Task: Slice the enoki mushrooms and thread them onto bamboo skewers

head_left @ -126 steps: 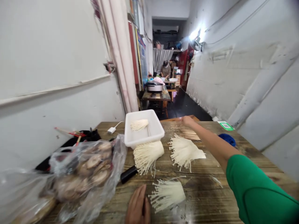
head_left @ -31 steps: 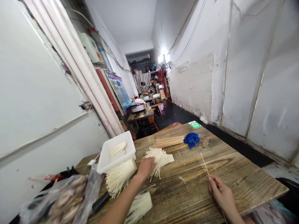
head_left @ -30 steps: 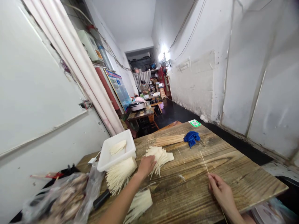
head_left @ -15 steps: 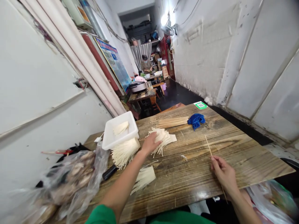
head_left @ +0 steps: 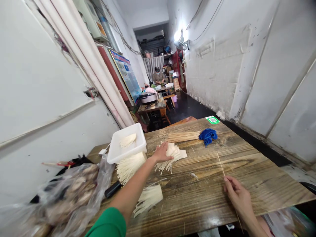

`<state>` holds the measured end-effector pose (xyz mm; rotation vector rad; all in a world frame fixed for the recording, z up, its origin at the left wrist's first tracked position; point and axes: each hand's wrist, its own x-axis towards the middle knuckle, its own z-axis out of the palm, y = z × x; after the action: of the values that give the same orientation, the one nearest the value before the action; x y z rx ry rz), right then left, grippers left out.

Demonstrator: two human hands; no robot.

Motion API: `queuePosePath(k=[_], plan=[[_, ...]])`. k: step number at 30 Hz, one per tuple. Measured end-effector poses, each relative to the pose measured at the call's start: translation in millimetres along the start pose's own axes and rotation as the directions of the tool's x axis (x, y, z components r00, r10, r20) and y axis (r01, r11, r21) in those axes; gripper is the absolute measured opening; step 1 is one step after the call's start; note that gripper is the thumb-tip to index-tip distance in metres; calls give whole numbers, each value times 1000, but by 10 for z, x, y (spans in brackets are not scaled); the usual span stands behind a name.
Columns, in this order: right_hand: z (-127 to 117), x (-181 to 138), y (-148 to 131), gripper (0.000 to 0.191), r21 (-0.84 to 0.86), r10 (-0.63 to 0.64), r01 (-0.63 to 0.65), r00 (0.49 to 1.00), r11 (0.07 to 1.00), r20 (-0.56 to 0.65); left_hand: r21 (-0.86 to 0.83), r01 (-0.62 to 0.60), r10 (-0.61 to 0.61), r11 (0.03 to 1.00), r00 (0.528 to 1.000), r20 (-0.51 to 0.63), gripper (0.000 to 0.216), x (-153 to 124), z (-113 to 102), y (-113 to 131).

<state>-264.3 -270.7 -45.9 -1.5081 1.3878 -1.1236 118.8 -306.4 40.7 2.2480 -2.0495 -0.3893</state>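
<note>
My left hand (head_left: 161, 153) lies over a pile of sliced enoki mushrooms (head_left: 174, 152), its thumb spread apart from the fingers and touching the pile. Some fingertips are hidden among the slices. Between the thumb and fingers of my right hand (head_left: 237, 191) is a thin bamboo skewer (head_left: 220, 164), its far end pointing up and away over the table. A larger enoki bunch (head_left: 130, 167) rests against a white plastic tub (head_left: 115, 149). One flat enoki piece (head_left: 149, 199) lies nearer to me, below my left forearm. Inside the tub is another enoki piece (head_left: 128, 140).
Bamboo skewers (head_left: 184, 136) lie in a bundle beside a blue cloth (head_left: 208, 136) on the wooden table (head_left: 197, 204). A black handle (head_left: 113, 189) shows near a clear bag of brownish mushrooms (head_left: 79, 194) at left. Far back, a person (head_left: 158, 77) is at another table.
The whole view has shifted slightly, with the table lower in the picture. My left hand stays on the enoki pile, its fingers moved a little. My right hand still holds the skewer.
</note>
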Motion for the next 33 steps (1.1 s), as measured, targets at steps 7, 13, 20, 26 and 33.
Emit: queuePosePath(k=[7, 13, 20, 26, 33], plan=[[-2, 8, 11, 50, -6, -5, 5, 1000, 1000, 2, -13, -11, 11, 1000, 1000, 9, 95, -26, 3, 4], [-9, -3, -102, 46, -18, -32, 32, 999, 999, -5, -23, -18, 18, 1000, 1000, 22, 97, 8, -14, -52], [-10, -7, -95, 46, 2, -51, 51, 999, 999, -4, 6, -18, 18, 1000, 999, 28, 91, 10, -26, 9], [-7, -4, -45, 49, 0, -24, 24, 1000, 1000, 11, 43, 26, -24, 999, 999, -45, 88, -37, 19, 95], [-9, 9, 0, 47, -47, -59, 58, 998, 997, -10, 41, 85, -82, 996, 994, -70, 66, -27, 122, 150]])
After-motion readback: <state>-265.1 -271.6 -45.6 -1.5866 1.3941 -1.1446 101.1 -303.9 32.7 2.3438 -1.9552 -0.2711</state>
